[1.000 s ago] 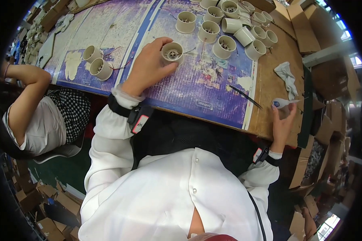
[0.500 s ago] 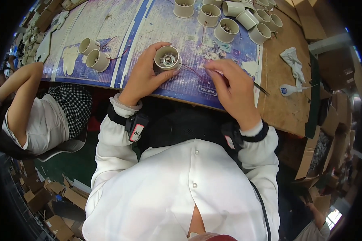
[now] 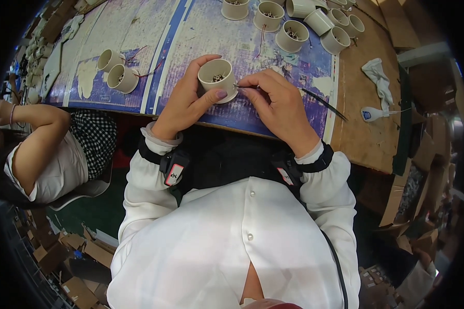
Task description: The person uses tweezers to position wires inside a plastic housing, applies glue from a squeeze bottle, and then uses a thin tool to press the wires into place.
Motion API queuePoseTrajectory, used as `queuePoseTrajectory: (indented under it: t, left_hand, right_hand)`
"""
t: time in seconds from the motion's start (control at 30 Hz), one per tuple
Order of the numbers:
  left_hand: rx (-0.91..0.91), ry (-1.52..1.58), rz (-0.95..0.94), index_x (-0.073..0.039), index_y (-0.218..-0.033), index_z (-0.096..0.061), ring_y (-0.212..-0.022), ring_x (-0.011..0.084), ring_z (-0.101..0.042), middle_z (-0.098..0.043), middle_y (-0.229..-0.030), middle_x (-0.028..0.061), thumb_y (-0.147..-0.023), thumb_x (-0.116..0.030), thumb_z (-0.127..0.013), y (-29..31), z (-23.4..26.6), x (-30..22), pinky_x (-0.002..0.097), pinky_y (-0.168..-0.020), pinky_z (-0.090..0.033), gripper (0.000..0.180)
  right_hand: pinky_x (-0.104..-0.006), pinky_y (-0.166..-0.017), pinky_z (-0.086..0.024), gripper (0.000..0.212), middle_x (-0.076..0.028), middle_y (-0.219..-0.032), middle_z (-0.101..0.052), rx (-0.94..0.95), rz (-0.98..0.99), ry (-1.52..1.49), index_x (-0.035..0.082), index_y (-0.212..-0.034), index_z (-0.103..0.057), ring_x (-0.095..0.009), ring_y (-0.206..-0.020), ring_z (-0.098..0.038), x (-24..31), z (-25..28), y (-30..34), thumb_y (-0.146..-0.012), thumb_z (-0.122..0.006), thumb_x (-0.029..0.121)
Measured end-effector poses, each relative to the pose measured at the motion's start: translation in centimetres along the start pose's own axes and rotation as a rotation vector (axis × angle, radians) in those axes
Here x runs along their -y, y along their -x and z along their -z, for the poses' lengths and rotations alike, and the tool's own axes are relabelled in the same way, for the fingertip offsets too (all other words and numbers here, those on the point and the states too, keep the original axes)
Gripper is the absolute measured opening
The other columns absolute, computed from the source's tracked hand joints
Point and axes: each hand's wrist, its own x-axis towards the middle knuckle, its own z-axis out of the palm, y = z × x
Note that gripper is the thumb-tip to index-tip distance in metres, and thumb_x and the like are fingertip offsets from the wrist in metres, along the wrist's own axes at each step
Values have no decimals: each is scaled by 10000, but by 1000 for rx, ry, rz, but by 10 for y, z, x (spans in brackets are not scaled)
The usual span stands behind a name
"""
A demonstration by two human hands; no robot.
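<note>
My left hand (image 3: pixel 187 100) wraps round a cream cylindrical plastic housing (image 3: pixel 209 84), its thumb on the near side. Small metal parts (image 3: pixel 217 78) show inside the open top. Close against the housing's right side, my right hand (image 3: pixel 276 100) is closed, thumb and forefinger pinched together on thin wires (image 3: pixel 236 86) at the wall. Most of the wires' length is hidden by the fingers.
Two similar housings (image 3: pixel 122 79) with red and dark leads lie to the left. Several more (image 3: pixel 292 36) crowd the far right. A black cable-like strip (image 3: pixel 325 104), white cloth (image 3: pixel 376 77) and small white bottle (image 3: pixel 370 114) lie rightward. Another person (image 3: pixel 46 144) sits at left.
My right hand has moved left, up to the housing, and now pinches at its side. The housing has tipped, showing more of its near outer wall. The neighbour's arm has shifted.
</note>
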Motion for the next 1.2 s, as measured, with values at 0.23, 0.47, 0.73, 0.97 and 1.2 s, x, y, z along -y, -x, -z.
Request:
queuePoseTrajectory:
  t: [0.23, 0.47, 0.73, 0.97, 1.2]
  left_hand:
    - [-36, -21, -37, -22, -1417, -418, -1132, 224, -624, -634, -1233, 143, -942, -217, -720, 3, -3, 6, 335, -966, -485, 596]
    - [-46, -137, -15, -37, -1398, -452, -1107, 235, -642, -630, -1248, 146, -919, -182, -738, 5, -5, 2, 333, -928, -508, 576]
    - [-77, -381, -303, -60, -1284, -570, -1059, 307, -653, -621, -1239, 145, -830, -89, -744, -2, -10, -6, 334, -882, -521, 487]
    - [-185, -368, -222, -43, -1101, -585, -1047, 314, -643, -636, -1206, 165, -775, -105, -765, 3, -19, -6, 351, -844, -524, 377]
    - [-223, -404, -106, -44, -1007, -550, -1021, 335, -629, -646, -1204, 184, -755, -106, -780, 7, -25, -2, 368, -851, -512, 347]
  right_hand:
    - [-340, -643, -509, 153, -72, -886, -638, -28, 174, 225, 70, -944, -689, -270, -790, -641, -4, -2, 2, -806, -742, 28]
    - [-367, -655, -511, 153, -54, -881, -632, 53, 161, 292, 95, -910, -681, -273, -819, -636, -8, -2, 8, -783, -755, 54]
    - [-372, -718, -516, 149, -51, -883, -648, 20, 138, 254, 96, -910, -682, -277, -834, -628, -2, -4, 11, -788, -759, 55]
    - [-369, -745, -519, 174, -45, -888, -669, -27, 157, 271, 93, -926, -693, -269, -837, -623, -4, -8, 14, -777, -770, 47]
    - [-350, -699, -518, 202, -51, -880, -666, 15, 189, 357, 97, -935, -705, -257, -818, -621, -8, -7, 22, -759, -768, 18]
